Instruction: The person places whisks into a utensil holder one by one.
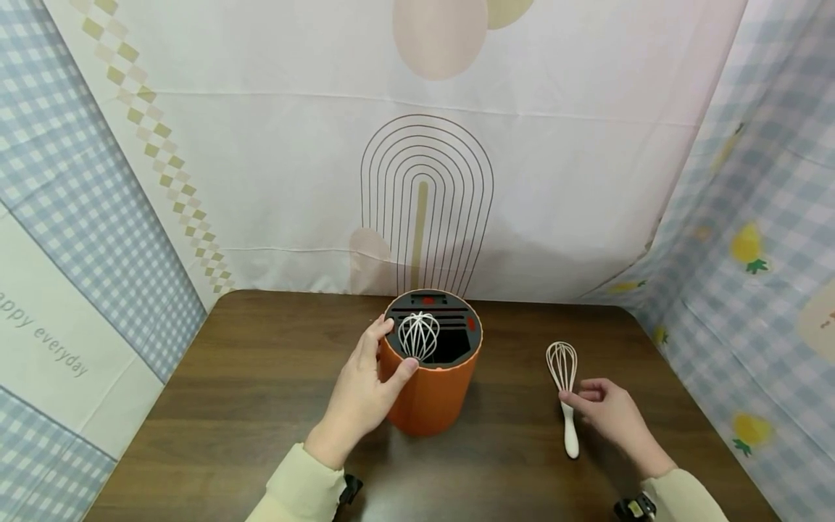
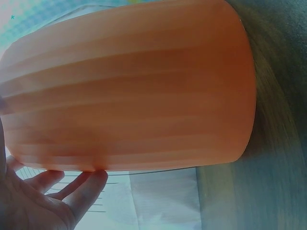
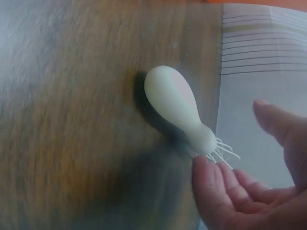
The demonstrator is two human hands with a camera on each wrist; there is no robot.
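Observation:
An orange, ribbed cylindrical knife block (image 1: pixel 430 399) with a black slotted top stands upright on the table. One white whisk (image 1: pixel 419 337) stands in its top, wires upward, its handle hidden inside. My left hand (image 1: pixel 365 391) grips the block's upper left side, thumb at the front rim and fingers at the far left; the left wrist view shows fingertips touching the orange wall. A second white whisk (image 1: pixel 570 435) lies on the table to the right. My right hand (image 1: pixel 607 409) is at its neck, thumb and fingers apart in the right wrist view. Whether it touches the whisk I cannot tell.
The brown wooden table (image 1: pixel 261 406) ends at a printed cloth backdrop (image 1: pixel 293 188). Blue checked cloths hang at both sides, including a right-hand cloth (image 1: pixel 711 312) with yellow fruit prints. A dark wrist strap (image 1: pixel 636 507) shows at the right sleeve.

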